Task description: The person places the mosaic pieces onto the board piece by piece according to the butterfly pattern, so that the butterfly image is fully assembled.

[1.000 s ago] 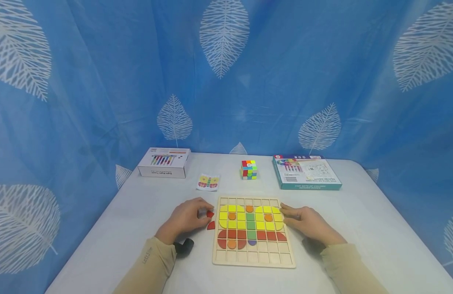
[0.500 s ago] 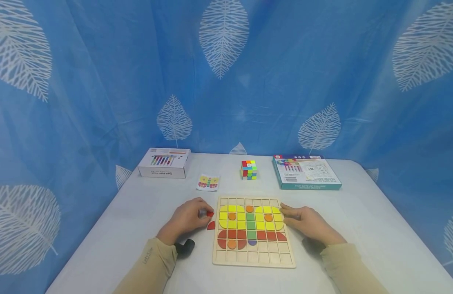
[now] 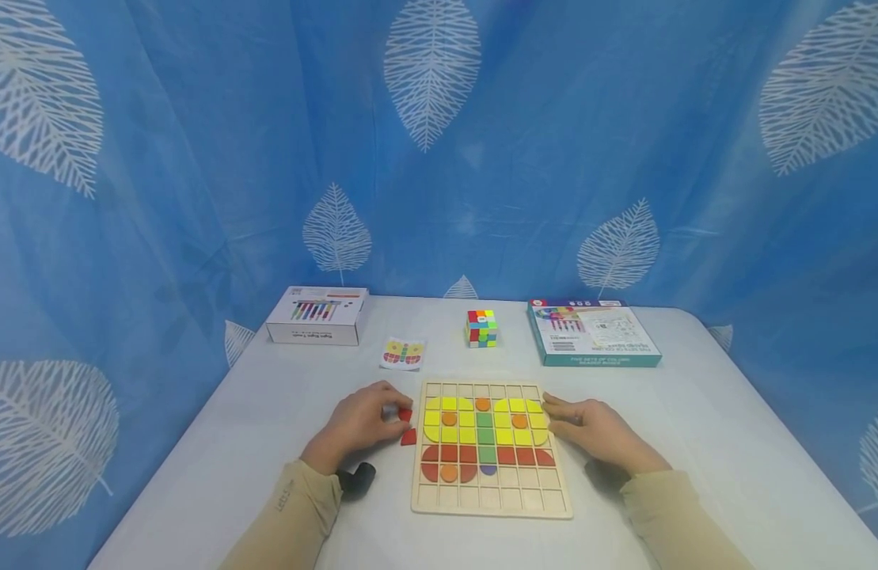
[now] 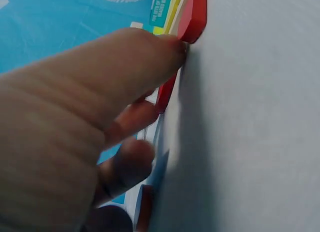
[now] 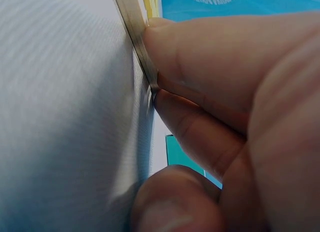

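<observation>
My left hand [image 3: 359,418] is at the left edge of a wooden grid board [image 3: 449,499], its thumb and index finger about a small flat red piece [image 3: 405,415]. A second red piece [image 3: 408,437] lies by the thumb; the left wrist view shows this red piece [image 4: 194,17] past the thumb tip. On the board, yellow, green, red, orange and purple pieces form a butterfly-like pattern, with the lower right cells bare. Opposite, my right hand [image 3: 597,430] touches the board's right edge with thumb and fingertips; the right wrist view shows the thumb [image 5: 160,42] against the board's side [image 5: 134,27].
Behind the board lie a card [image 3: 403,354] printed with a similar butterfly, a puzzle cube [image 3: 481,328], a white box [image 3: 317,315] at left and a teal-edged box [image 3: 595,332] at right. A blue leaf-patterned curtain [image 3: 524,158] stands behind the white table [image 3: 317,388].
The red piece between my left thumb and index finger has turned and shifted slightly left. Both hands and the board stay nearly where they were.
</observation>
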Tool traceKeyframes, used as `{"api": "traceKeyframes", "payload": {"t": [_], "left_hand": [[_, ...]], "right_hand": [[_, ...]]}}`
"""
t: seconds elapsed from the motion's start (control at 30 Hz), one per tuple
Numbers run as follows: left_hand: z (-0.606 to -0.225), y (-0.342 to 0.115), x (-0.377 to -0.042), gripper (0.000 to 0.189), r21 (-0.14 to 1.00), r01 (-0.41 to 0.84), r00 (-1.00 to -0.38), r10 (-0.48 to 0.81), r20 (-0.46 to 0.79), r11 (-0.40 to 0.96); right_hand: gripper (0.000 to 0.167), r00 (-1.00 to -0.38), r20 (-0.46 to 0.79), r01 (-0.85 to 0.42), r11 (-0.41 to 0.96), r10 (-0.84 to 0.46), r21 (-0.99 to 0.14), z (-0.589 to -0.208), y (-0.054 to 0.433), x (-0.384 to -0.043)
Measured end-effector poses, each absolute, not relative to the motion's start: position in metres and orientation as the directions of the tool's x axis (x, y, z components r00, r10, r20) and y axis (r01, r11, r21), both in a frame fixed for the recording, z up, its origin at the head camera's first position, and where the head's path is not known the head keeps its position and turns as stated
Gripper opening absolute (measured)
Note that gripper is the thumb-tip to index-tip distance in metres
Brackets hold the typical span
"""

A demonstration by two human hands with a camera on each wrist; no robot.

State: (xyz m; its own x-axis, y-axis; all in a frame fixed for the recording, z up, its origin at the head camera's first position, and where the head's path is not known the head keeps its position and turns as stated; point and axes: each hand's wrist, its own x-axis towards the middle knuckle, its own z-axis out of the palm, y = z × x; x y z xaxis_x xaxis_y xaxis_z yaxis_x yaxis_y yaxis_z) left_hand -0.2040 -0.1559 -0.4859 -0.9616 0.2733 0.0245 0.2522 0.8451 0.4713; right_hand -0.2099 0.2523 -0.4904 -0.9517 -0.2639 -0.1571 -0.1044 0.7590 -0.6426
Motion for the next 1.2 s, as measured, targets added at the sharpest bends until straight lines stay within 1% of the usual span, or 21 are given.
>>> {"api": "traceKeyframes", "payload": {"t": [0.1,0.2,0.43,0.63,0.77,0.9,0.97,1.07,1.13,1.2], "left_hand": [[-0.486,-0.157,-0.204,0.034,0.506,0.237,-0.963,0.269,0.01,0.83],[-0.486,-0.157,-0.204,0.029,0.522,0.223,-0.965,0.263,-0.003,0.823],[-0.485,-0.155,-0.204,0.022,0.479,0.246,-0.958,0.287,-0.013,0.843],[-0.486,-0.154,-0.206,0.026,0.447,0.261,-0.955,0.295,-0.007,0.856],[-0.482,-0.148,-0.202,0.028,0.464,0.261,-0.957,0.289,0.011,0.846],[-0.469,-0.128,-0.186,0.026,0.464,0.355,-0.923,0.382,0.038,0.812],[-0.462,-0.112,-0.175,0.025,0.426,0.435,-0.887,0.459,0.052,0.793],[-0.457,-0.086,-0.159,0.022,0.346,0.528,-0.84,0.537,0.079,0.776],[-0.456,-0.071,-0.15,0.02,0.282,0.573,-0.815,0.572,0.095,0.77],[-0.455,-0.056,-0.142,0.018,0.261,0.585,-0.807,0.584,0.09,0.768]], "right_hand": [[0.047,-0.951,-0.156,-0.106,0.758,-0.265,-0.643,-0.49,0.253,-0.21],[0.047,-0.95,-0.156,-0.109,0.758,-0.27,-0.644,-0.49,0.253,-0.211],[0.046,-0.95,-0.154,-0.108,0.75,-0.272,-0.653,-0.49,0.253,-0.21],[0.046,-0.95,-0.159,-0.101,0.749,-0.268,-0.655,-0.489,0.252,-0.209],[0.046,-0.951,-0.162,-0.097,0.753,-0.263,-0.651,-0.489,0.252,-0.209],[0.046,-0.952,-0.162,-0.096,0.755,-0.261,-0.649,-0.489,0.251,-0.209],[0.046,-0.952,-0.166,-0.092,0.757,-0.258,-0.647,-0.488,0.251,-0.209],[0.046,-0.953,-0.172,-0.083,0.757,-0.251,-0.648,-0.488,0.25,-0.209],[0.045,-0.952,-0.173,-0.081,0.755,-0.252,-0.651,-0.487,0.249,-0.209],[0.045,-0.952,-0.171,-0.085,0.754,-0.255,-0.652,-0.486,0.25,-0.208]]}}
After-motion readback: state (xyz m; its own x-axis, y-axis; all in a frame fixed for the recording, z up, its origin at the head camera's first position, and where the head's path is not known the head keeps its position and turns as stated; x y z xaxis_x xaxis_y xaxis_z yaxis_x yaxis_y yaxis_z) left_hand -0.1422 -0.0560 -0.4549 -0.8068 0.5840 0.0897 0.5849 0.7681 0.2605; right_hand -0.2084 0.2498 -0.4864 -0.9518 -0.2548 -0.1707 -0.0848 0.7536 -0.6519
